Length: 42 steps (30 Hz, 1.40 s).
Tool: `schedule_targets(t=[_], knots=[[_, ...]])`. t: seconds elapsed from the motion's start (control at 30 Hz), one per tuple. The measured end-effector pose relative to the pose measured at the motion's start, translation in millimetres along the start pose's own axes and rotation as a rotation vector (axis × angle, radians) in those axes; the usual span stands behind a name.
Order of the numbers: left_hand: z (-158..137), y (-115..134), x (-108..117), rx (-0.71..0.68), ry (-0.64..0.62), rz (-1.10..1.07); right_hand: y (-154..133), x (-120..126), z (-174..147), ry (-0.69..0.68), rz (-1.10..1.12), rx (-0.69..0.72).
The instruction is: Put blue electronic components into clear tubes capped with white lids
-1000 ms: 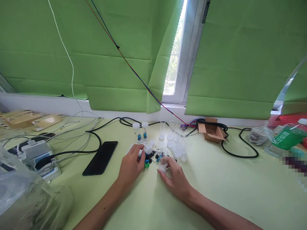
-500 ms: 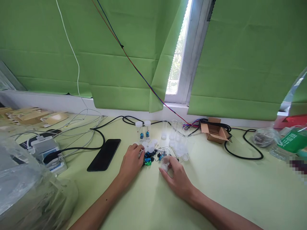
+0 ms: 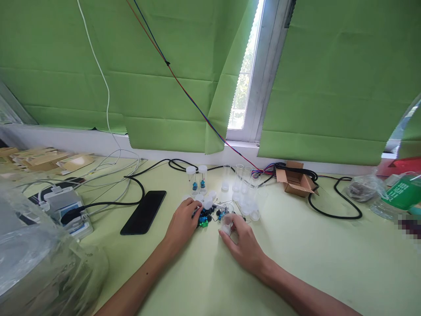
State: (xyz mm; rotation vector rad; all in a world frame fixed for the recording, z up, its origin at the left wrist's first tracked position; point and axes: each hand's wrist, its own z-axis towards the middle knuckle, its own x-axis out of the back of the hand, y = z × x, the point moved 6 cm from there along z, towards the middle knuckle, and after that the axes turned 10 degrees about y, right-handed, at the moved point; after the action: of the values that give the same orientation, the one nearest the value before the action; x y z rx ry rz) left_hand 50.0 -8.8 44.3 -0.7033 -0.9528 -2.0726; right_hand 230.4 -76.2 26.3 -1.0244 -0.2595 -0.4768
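My right hand (image 3: 245,243) is closed around a clear plastic tube (image 3: 226,223) that leans away from me. Small blue and metal parts show at or just behind its far end. Fingers bent together, my left hand (image 3: 182,221) reaches in at the left side of a pile of small parts; what its fingertips pinch, if anything, is hidden. Beside those fingertips are white caps (image 3: 207,202), black pieces and green-blue pieces (image 3: 203,221). Behind them stand two capped tubes (image 3: 202,180), each with a blue part inside.
Several clear tubes (image 3: 238,180) stand at the back, right of the pile. An open cardboard box (image 3: 296,182) and black cable lie farther right. A black phone (image 3: 144,213), a power strip (image 3: 77,221) and a plastic bag (image 3: 49,263) are on the left.
My left fingertips have shifted slightly and drawn closer together by the white caps. My right hand keeps the tube in the same place.
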Motion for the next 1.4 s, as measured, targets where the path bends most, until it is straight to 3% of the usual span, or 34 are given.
schedule_targets(t=[0.13,0.37,0.8,1.4], knots=[[3,-2,3,-0.058,0.068,0.004,1,0,0,-0.001,-0.003,-0.005],[6,-2,2,-0.129,0.063,-0.048,1,0,0,-0.001,-0.001,-0.01],[2,7,5,-0.068,-0.032,-0.067,-1,1,0,0.009,-0.021,0.009],[-1,2,-3,-0.042,-0.022,-0.015,-4,3,1,0.04,-0.028,0.038]])
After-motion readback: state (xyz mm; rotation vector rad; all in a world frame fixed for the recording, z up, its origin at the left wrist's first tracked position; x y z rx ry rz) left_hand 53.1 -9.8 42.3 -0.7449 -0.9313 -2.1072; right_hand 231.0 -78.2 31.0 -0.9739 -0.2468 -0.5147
